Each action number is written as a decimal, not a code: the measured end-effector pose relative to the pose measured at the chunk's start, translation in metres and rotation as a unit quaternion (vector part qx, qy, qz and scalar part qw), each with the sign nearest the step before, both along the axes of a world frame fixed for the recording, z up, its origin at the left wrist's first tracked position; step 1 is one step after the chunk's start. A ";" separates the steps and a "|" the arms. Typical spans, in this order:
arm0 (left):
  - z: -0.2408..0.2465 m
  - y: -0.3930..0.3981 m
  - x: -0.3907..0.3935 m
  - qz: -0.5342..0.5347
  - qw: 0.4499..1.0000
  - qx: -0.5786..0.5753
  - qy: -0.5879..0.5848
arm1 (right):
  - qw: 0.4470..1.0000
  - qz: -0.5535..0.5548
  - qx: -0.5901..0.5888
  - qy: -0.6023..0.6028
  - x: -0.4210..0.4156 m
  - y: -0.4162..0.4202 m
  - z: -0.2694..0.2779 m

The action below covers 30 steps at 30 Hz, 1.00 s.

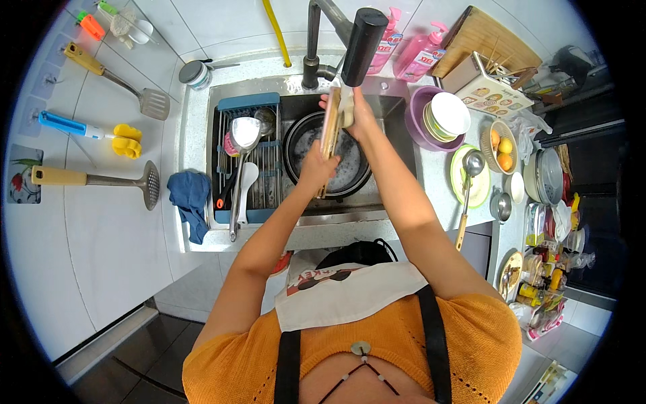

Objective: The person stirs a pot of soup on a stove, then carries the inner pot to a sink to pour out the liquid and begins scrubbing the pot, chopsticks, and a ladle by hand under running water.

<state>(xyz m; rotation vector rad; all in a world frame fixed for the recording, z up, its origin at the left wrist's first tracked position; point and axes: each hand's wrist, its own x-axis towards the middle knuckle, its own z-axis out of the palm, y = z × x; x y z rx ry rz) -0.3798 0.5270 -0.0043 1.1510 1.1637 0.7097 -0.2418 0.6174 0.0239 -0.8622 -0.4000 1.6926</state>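
Over the sink, my left hand (318,169) grips the lower part of a long, narrow brown-and-pink thing (330,121); whether it is a board seen edge-on or a bundle is unclear. My right hand (361,118) is around its upper part, with fingertips showing on the far side. Something pale (347,108), perhaps a sponge or running water, lies between palm and thing. A black faucet head (364,45) hangs just above and hides part of this. Below both hands, a round black pan (295,171) holds sudsy water in the steel sink (391,177).
Left in the sink, a blue-ended drying rack (247,101) holds a metal spatula (246,134) and a white rice paddle (248,184). A blue cloth (189,194) drapes over the left edge. At right stand a purple basin (416,134) with bowls, a plate (484,189) with a ladle, and pink pump bottles (420,53).
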 end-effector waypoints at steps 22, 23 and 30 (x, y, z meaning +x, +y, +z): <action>-0.028 0.054 0.028 0.326 0.821 -0.078 -0.462 | 0.976 0.043 -0.032 -0.211 0.002 -0.098 -0.020; -0.026 0.052 0.028 0.327 0.823 -0.081 -0.456 | 0.977 0.036 -0.026 -0.211 0.000 -0.097 -0.021; -0.024 0.039 0.031 0.295 0.837 -0.068 -0.456 | 0.983 -0.021 -0.046 -0.177 0.007 -0.097 -0.022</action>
